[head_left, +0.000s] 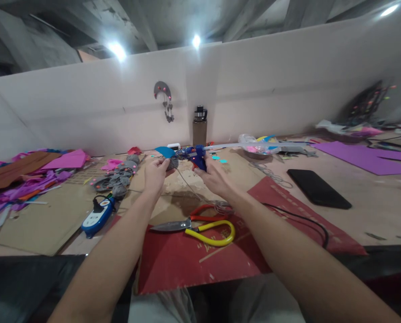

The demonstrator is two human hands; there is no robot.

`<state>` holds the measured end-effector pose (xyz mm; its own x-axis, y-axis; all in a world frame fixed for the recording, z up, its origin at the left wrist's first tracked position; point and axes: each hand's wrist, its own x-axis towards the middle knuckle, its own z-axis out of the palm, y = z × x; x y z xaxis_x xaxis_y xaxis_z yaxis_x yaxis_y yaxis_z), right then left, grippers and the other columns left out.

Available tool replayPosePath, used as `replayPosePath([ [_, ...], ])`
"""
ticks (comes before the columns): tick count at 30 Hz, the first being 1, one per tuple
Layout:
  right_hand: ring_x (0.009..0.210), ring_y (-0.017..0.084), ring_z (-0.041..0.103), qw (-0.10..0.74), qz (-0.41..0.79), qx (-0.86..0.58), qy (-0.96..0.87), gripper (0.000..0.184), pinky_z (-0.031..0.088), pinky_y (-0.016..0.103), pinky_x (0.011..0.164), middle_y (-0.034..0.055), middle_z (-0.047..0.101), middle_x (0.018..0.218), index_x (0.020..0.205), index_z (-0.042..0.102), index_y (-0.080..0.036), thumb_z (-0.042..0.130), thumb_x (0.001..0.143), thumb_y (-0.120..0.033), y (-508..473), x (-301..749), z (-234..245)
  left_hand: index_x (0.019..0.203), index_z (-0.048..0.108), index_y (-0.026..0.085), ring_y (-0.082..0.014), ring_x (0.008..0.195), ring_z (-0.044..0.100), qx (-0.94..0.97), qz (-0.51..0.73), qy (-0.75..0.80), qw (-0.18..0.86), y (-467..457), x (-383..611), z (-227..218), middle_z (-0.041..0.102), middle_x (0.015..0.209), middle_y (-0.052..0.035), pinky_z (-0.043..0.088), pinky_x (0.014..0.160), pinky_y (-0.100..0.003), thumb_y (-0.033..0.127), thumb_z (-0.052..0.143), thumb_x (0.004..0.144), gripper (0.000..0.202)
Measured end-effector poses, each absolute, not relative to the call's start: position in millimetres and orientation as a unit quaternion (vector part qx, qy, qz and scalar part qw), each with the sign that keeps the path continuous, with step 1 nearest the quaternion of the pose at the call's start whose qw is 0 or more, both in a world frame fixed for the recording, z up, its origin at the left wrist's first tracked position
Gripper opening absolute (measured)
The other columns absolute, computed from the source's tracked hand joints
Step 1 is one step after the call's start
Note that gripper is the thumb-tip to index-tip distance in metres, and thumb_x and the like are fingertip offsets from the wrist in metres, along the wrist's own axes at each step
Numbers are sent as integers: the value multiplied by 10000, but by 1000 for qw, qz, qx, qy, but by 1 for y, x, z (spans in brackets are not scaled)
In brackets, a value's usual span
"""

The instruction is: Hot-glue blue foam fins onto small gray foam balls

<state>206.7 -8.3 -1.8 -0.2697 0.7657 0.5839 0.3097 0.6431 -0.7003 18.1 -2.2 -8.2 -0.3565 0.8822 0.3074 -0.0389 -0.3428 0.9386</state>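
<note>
My right hand (213, 176) is wrapped round the grip of a blue glue gun (196, 156) whose small red light glows; its nozzle points left. My left hand (156, 172) pinches a small grey felt piece (172, 163) with a blue felt disc (165, 151) just above it, right at the gun's nozzle. Both hands hover over brown cardboard (183, 179) near the back of the table. A dark cord (298, 218) trails from under my right forearm across the red card.
Large scissors with yellow and red handles (200, 226) lie on a red card (193, 258) before me. Grey felt shapes (119, 177), a blue-white power strip (98, 216), pink felt scraps (25, 179), a phone (318, 187), a brown bottle (199, 125), purple sheets (368, 158).
</note>
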Motion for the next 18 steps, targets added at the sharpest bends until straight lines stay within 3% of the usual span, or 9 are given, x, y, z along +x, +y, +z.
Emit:
replayPosePath([
  [14, 946, 239, 562, 503, 222, -345, -761, 426, 434, 420, 915, 87, 627, 1070, 1199, 497, -207, 521, 776, -252, -5, 210, -3, 695, 610, 111, -123, 687, 613, 437, 699, 441, 353, 0, 17, -6, 626, 732, -26, 573, 650, -292, 294, 693, 674, 202],
  [18, 850, 210, 574, 507, 233, -368, -744, 402, 489, 377, 809, 71, 629, 1008, 1171, 497, -217, 522, 771, -250, 0, 211, -6, 705, 606, 103, -104, 662, 612, 423, 709, 432, 364, -1, 17, -5, 623, 716, -23, 582, 684, -308, 280, 696, 684, 200],
])
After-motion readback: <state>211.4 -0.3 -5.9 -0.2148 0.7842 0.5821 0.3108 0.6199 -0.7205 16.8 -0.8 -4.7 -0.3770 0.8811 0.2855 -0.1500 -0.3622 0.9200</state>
